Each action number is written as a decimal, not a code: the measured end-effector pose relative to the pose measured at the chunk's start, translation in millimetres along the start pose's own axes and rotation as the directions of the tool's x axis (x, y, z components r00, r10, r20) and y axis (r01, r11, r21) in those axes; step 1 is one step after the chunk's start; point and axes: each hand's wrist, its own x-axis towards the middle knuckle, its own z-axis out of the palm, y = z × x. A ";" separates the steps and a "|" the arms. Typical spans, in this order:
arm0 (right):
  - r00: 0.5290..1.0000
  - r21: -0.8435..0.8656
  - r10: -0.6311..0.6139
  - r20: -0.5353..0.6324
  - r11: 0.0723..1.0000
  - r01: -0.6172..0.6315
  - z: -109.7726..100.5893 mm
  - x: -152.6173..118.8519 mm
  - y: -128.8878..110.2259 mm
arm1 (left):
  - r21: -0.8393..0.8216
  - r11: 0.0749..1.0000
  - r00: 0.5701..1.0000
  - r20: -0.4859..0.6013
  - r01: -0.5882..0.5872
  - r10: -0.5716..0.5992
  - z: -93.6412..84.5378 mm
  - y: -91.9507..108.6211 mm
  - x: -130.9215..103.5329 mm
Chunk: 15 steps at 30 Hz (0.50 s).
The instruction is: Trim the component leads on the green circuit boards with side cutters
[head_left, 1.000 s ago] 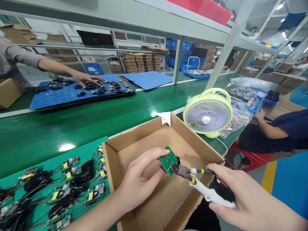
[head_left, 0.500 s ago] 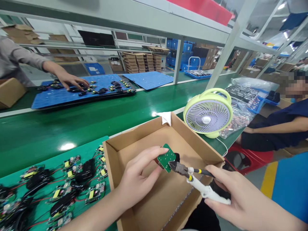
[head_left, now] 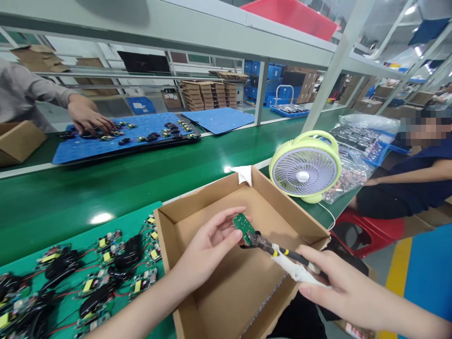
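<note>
Between the thumb and fingers of my left hand point(head_left: 212, 242) is a small green circuit board point(head_left: 243, 225), its solder side facing up. My right hand point(head_left: 339, 278) is closed around the handles of a pair of side cutters point(head_left: 264, 245), one handle wrapped in white. The cutters' jaws touch the lower right part of the board. A black part shows just behind the board and jaws; most of it is hidden. Both hands are over an open cardboard box point(head_left: 208, 195).
Left of the box, a green mat point(head_left: 123, 219) bears several wired circuit boards point(head_left: 102, 249). A yellow-green fan point(head_left: 305, 167) stands beyond the box's right corner. Across the green conveyor, a co-worker's hand point(head_left: 88, 115) rests over boards on a blue sheet point(head_left: 81, 150). Another person sits at right.
My left fingers have shifted on the board, and it is tilted differently. The cutters have moved slightly with it. The co-worker's hand has moved left.
</note>
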 end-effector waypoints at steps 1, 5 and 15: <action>1.000 0.020 0.019 0.015 1.000 -0.019 -0.5 0.7 -0.3 | -0.011 1.000 1.000 -0.006 0.026 -0.026 0.6 -0.8 1.4; 0.995 0.083 0.088 0.050 0.992 -0.091 -1.3 3.2 0.5 | -0.047 0.993 0.993 -0.034 0.112 -0.113 2.8 -0.9 3.0; 0.974 0.294 0.186 0.130 0.931 -0.217 0.3 8.0 7.9 | -0.086 0.974 0.975 -0.057 0.208 -0.213 4.2 -0.3 3.3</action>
